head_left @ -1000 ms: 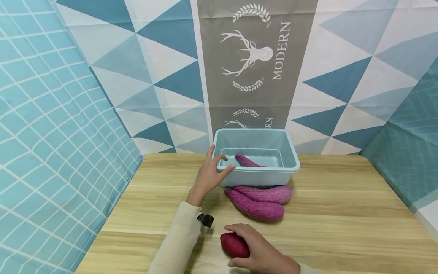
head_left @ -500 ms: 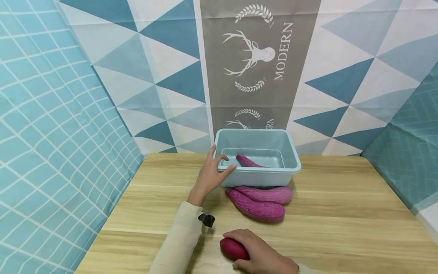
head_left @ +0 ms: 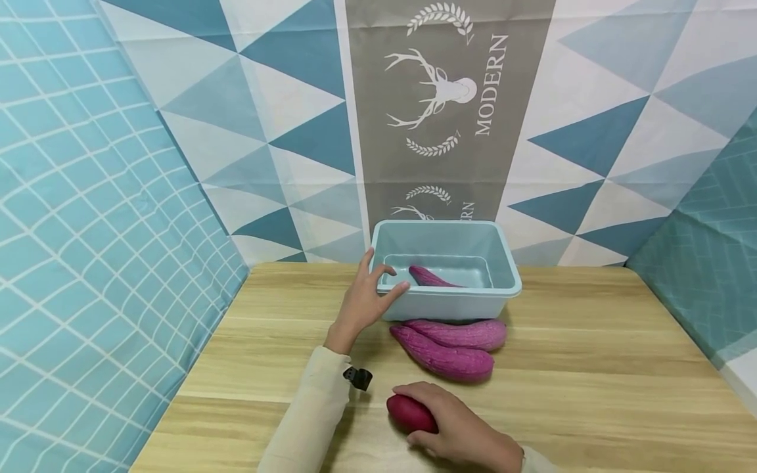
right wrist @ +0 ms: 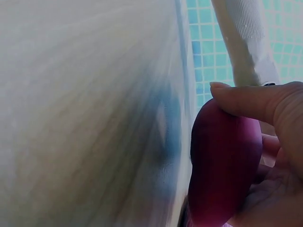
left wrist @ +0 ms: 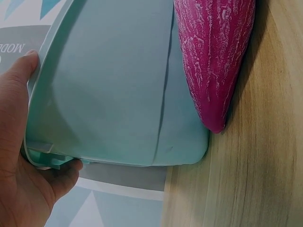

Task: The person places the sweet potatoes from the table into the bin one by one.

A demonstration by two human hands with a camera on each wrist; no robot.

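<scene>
A light blue plastic basin (head_left: 446, 303) stands at the back of the table, with one long purple eggplant-like vegetable (head_left: 427, 276) inside. My left hand (head_left: 362, 299) holds the basin's left front corner; the left wrist view has the thumb on the outer wall (left wrist: 104, 85) side and a finger hooked at the rim. Near the table's front, my right hand (head_left: 452, 424) grips a smooth dark red sweet potato (head_left: 411, 414), its thumb and fingers on opposite sides. In the right wrist view the thumb lies across the upper end of the sweet potato (right wrist: 222, 156).
Two more streaked purple eggplant-like vegetables, a rear one (head_left: 473, 334) and a front one (head_left: 452, 358), lie side by side against the basin's front. A black wrist strap piece (head_left: 357, 378) hangs by the left sleeve. Patterned cloth (head_left: 437, 131) rises behind the wooden table (head_left: 591, 368).
My right hand's thumb and fingers have closed round the sweet potato, which has moved slightly right and away from me. The left hand and basin have stayed in place.
</scene>
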